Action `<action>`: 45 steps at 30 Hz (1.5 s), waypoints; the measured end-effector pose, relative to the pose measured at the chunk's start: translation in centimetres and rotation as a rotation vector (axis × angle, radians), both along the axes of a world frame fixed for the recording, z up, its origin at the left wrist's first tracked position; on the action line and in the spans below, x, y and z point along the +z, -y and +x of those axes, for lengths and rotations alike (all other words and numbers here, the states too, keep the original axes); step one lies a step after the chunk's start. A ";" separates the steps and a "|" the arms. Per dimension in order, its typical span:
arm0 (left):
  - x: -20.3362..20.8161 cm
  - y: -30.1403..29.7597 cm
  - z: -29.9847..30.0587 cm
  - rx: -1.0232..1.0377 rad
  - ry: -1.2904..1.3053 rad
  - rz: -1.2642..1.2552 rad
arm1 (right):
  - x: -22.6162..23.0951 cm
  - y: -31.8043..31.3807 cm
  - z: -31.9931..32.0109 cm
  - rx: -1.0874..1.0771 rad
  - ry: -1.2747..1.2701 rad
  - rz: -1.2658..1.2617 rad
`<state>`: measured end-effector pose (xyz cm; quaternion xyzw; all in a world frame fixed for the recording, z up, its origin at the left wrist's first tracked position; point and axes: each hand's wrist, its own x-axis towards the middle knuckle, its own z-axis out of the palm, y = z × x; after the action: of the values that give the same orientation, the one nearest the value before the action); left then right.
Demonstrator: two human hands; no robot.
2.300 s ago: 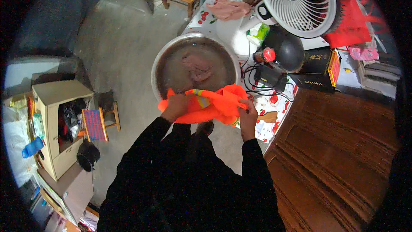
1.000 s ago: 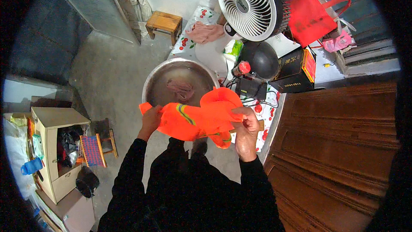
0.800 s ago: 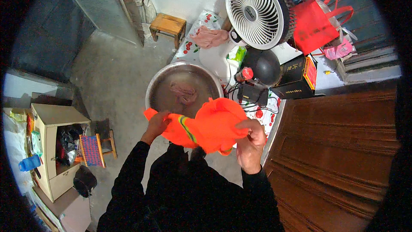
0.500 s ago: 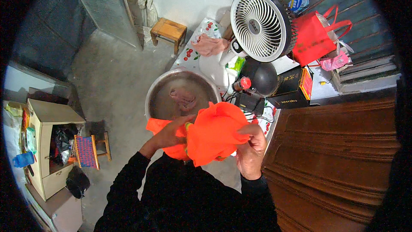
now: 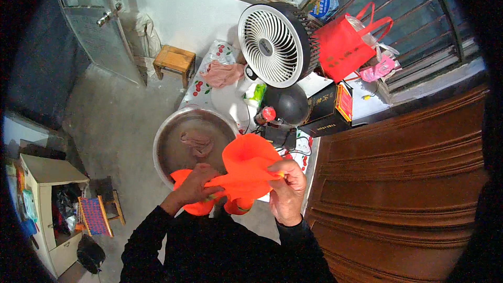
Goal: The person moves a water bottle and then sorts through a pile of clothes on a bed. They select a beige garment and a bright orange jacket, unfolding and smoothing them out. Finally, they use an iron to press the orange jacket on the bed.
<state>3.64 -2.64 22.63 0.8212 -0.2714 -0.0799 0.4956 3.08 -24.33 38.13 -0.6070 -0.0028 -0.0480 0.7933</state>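
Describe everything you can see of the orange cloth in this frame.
The orange cloth is bright and looks like soft fabric, with small yellow or yellow-green bits showing near the left hand and right hand. It is bunched and folded, with a wide rounded part between the hands and loose folds below. Both hands grip it, one at each side. In view it overlaps the near edge of the basin; whether they touch is unclear.

The black-sleeved left forearm (image 5: 149, 238) and right forearm (image 5: 299, 243) slant upward and inward. The left hand (image 5: 195, 186), back uppermost, curls in a grip, pointing rightward. The right hand (image 5: 288, 194) stands more upright, thumb and forefinger pinching, the wrist (image 5: 290, 217) bare. The two hands are apart.
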 end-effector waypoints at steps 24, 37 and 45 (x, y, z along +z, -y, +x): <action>-1.1 2.8 -5.0 0.968 -0.295 -1.015 | 3.6 7.7 -6.8 -0.025 0.202 0.050; 13.0 1.4 -12.4 0.931 0.080 -1.427 | -4.7 0.1 -9.5 0.571 -0.127 0.183; 9.6 1.9 -20.1 1.017 0.377 0.092 | -8.2 -9.1 -12.8 0.842 -0.278 0.212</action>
<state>-16.46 -4.49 32.25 0.8699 0.0796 0.3065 0.3781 -9.71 -15.21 29.95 -0.4689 -0.1382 0.3607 0.7943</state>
